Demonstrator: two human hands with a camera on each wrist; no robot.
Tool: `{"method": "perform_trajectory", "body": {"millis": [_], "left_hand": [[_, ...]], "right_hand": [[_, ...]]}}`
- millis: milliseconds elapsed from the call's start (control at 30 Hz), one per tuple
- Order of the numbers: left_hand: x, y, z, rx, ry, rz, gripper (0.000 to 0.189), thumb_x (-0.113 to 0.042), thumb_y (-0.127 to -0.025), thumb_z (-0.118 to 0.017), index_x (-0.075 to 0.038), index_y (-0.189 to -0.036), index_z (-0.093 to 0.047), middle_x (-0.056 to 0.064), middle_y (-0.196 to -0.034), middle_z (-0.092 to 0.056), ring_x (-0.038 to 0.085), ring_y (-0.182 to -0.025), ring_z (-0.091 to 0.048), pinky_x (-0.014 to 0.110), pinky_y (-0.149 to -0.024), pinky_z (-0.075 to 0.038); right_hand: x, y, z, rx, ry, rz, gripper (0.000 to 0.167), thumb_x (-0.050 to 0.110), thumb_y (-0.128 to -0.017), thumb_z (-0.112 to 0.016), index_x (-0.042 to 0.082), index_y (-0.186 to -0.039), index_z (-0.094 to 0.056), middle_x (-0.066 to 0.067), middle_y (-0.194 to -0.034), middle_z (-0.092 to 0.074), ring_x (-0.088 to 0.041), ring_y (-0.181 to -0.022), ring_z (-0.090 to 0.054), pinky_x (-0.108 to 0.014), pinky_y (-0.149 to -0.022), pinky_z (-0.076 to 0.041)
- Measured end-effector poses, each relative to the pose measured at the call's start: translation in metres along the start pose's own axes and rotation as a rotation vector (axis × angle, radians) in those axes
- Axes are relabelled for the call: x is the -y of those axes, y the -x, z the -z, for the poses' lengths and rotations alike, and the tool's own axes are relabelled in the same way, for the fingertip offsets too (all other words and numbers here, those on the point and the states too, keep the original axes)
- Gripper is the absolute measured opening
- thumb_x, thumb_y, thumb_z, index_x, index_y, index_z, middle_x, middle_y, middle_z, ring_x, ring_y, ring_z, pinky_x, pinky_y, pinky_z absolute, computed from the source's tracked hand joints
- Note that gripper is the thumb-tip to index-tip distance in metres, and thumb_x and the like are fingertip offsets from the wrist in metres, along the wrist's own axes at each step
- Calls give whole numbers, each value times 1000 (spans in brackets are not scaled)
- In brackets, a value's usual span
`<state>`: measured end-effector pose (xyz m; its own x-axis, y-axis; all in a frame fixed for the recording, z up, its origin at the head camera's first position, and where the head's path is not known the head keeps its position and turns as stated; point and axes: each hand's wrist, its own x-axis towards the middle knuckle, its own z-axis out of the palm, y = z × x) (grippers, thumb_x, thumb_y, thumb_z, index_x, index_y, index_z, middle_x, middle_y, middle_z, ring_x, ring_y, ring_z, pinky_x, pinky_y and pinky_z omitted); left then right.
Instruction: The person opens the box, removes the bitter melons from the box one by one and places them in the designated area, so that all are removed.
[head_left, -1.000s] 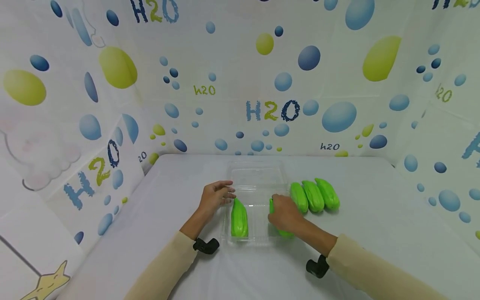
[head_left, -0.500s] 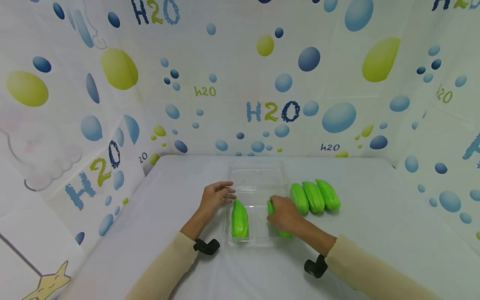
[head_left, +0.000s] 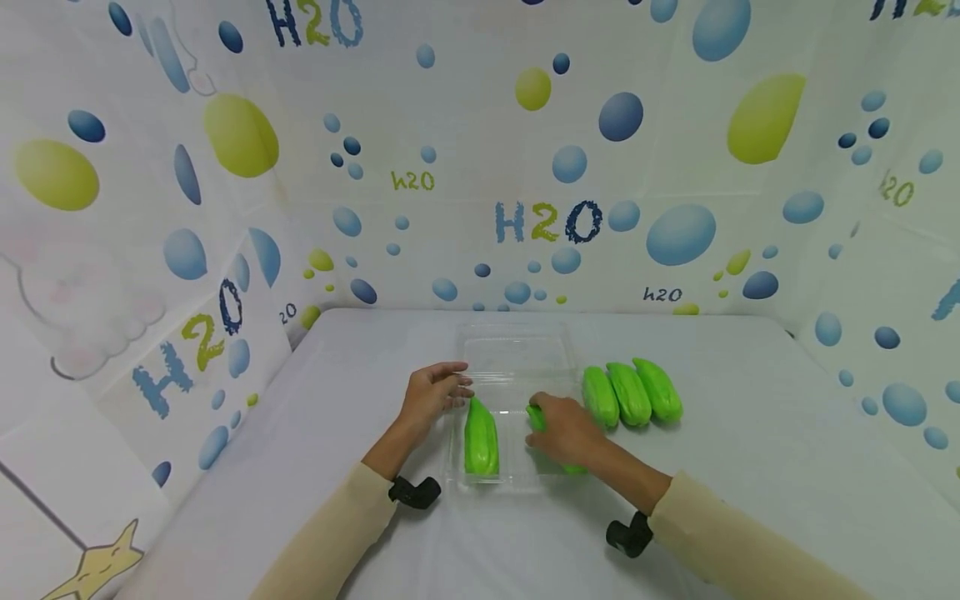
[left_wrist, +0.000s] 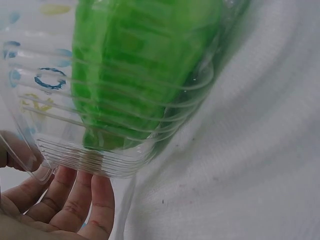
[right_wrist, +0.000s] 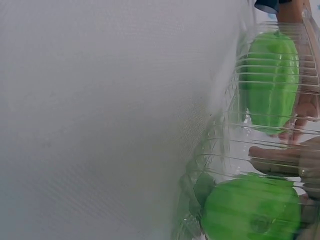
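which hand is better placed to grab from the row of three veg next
Probably the right hand: it is nearer the row of three, though it must release the vegetable it holds. The left hand is across the clear container, farther away.

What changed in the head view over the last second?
The right hand shifted slightly left, and the tip of the green vegetable it holds moved left and a little toward the person. No visible release. Unchanged: left hand on the clear container, vegetable at the container's left, three vegetables outside.
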<state>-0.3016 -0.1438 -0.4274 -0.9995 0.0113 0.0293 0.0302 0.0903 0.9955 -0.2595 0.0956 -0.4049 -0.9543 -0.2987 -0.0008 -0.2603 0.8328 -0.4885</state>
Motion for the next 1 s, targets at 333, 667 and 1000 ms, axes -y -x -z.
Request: {"method": "perform_trajectory", "body": {"millis": [333,667,1000], "left_hand": [[-1,1,0,2,-1,-1,35,-11,-101,-57,4,-132,-62,20,-115,-71,26,-96,-74,34,-84,-62],[0,2,-1,-2,-8,-22,34,-8,-100,-57,6,-131,-62,19,-112,-71,24,-93,-74,33,-80,-62],[1,2,-2,-4,-21,-42,34,-8,-100,-57,6,-131,-62,21,-114,-71,26,-94,-74,35,-82,-62]], "right_hand": [[1,3,-2,27,-44,79,41,7,-90,-68,6,-131,-65,-9,-121,-69,-20,-96,-60,-43,-85,-54],[3,6,1,45,13,96,50,19,-90,-75,3,-135,-61,-9,-123,-68,-19,-100,-61,-44,-87,-54],[1,0,14,-126,-46,133,50,21,-89,-77,1,-133,-64,-9,-116,-71,-15,-80,-55,-32,-68,-49]]}}
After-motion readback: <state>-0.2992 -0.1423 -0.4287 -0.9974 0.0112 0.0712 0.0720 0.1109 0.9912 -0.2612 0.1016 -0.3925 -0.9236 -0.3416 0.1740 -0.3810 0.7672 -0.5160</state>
